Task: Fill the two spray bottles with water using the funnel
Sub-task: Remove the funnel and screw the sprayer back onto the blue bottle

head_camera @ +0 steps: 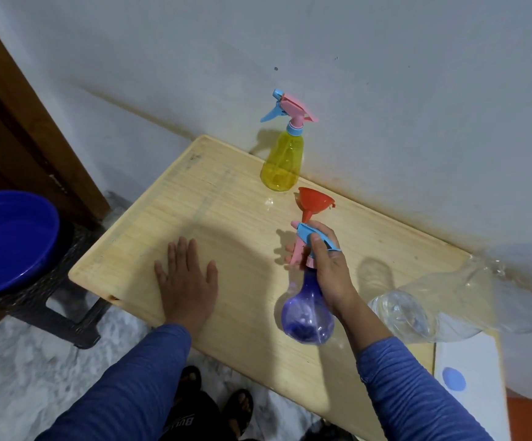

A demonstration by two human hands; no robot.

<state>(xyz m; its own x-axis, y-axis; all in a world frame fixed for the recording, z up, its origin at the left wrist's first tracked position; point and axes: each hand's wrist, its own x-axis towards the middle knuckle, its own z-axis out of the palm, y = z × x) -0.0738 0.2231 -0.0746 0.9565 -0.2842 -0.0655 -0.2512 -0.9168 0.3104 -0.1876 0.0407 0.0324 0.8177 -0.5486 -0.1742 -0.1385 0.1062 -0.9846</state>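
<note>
Purple spray bottle (pixel 307 316) — near table edge, neck grasped by right hand (pixel 328 265), head on. Left hand (pixel 188 278) — flat, fingers spread, empty. Orange funnel (pixel 315 202) beside yellow spray bottle (pixel 282 163). Risk: twisting the head could tip the round bottle.

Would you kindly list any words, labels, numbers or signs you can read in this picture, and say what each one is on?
"BUIL": pale letters, seen upside down and cut off, on the dark clothing at the bottom edge; the rest cannot be read.
No text shows on the yellow spray bottle, the purple spray bottle, the funnel or the blue basin.
The white box bears only a plain blue dot, no writing.
</note>
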